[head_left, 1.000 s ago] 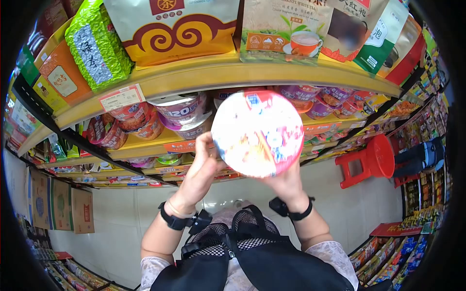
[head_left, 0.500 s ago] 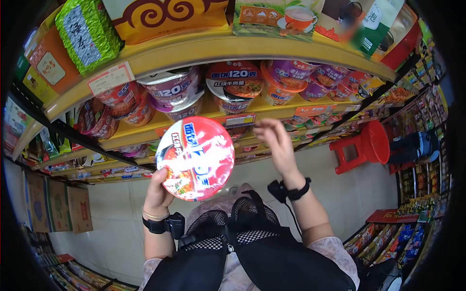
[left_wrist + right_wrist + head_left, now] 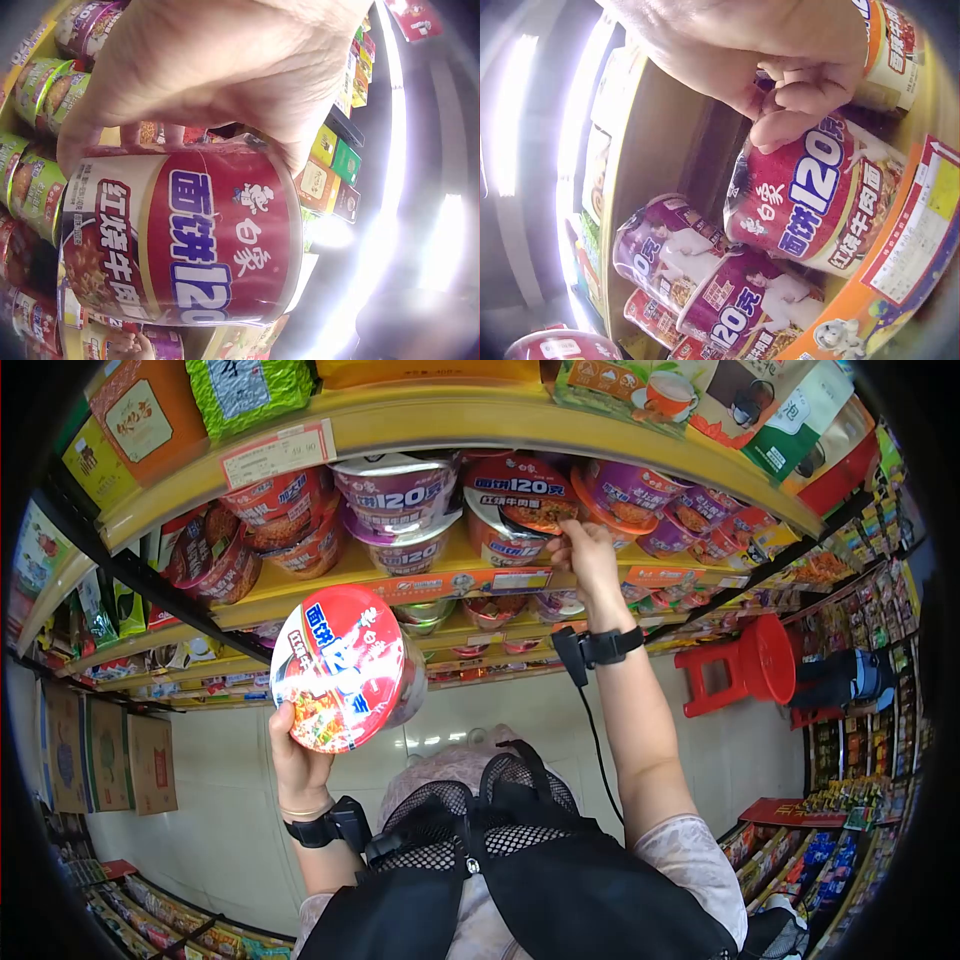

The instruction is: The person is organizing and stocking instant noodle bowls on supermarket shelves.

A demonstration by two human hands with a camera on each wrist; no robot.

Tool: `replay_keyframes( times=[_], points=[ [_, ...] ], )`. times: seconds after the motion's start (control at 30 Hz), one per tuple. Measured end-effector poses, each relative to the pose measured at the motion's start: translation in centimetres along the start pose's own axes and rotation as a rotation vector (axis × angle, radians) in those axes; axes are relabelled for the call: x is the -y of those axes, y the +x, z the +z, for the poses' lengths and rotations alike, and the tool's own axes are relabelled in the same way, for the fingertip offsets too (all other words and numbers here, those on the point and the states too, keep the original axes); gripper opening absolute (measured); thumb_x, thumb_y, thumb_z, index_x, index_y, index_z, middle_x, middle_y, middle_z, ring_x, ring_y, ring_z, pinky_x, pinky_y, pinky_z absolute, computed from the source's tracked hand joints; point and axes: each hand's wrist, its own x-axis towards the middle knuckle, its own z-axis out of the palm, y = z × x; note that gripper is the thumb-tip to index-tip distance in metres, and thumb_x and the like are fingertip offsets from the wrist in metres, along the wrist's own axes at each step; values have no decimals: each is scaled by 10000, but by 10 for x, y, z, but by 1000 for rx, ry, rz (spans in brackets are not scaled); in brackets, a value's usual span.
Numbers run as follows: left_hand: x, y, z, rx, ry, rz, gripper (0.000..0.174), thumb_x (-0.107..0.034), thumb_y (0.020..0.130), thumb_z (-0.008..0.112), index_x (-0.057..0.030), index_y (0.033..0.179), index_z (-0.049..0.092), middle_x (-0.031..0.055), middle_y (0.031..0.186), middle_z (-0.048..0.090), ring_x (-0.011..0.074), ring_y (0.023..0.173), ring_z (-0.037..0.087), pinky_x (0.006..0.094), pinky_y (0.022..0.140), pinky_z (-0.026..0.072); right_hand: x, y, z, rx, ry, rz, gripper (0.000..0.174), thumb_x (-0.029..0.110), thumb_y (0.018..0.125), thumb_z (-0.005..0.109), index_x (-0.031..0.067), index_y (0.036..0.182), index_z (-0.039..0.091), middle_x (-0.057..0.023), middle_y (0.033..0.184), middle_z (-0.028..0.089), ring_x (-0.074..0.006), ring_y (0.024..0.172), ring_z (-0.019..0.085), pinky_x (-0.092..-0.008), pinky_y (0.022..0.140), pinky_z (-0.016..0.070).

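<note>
My left hand (image 3: 302,762) grips a red and white instant noodle bowl (image 3: 350,660) low in front of the shelf, its printed lid tilted up toward the head camera. In the left wrist view the fingers curl over one end of this bowl (image 3: 225,225). My right hand (image 3: 590,558) reaches to the shelf, where its fingertips pinch at the right edge of a matching noodle bowl (image 3: 505,540). Close up in the right wrist view, the curled thumb and fingers (image 3: 780,135) lie at the top of that bowl (image 3: 810,195), which is wrapped in clear film.
Purple noodle bowls (image 3: 395,500) stand stacked left of the matching bowl, and orange and purple bowls (image 3: 625,495) to its right. The yellow shelf above (image 3: 430,425) carries tea packets. A red stool (image 3: 745,660) and cardboard boxes (image 3: 105,755) stand on the floor.
Both hands were on the bowl; the right hand let go and went up to the matching bowl on the shelf. The left hand has lowered the held bowl to the left.
</note>
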Motion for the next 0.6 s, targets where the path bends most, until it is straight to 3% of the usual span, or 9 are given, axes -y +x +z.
replay_keyframes(
  times=[0.4,0.6],
  points=[
    [-3,-2,-6,7,-27,-9,586,-314,861,525,41,1293,350,151,1242,510,242,1103,544,387,924,460,2,-4,-2,55,150,-22,211,197,908,472,34,781,516,-65,656,593,-83,517,526,-209,478,397],
    [-4,-1,-8,59,-30,-39,595,-324,861,532,32,1301,346,156,1272,486,247,1140,511,398,960,426,6,-7,-7,123,255,-57,193,204,897,521,72,758,499,-59,630,581,-86,512,522,-209,478,408]
  ],
)
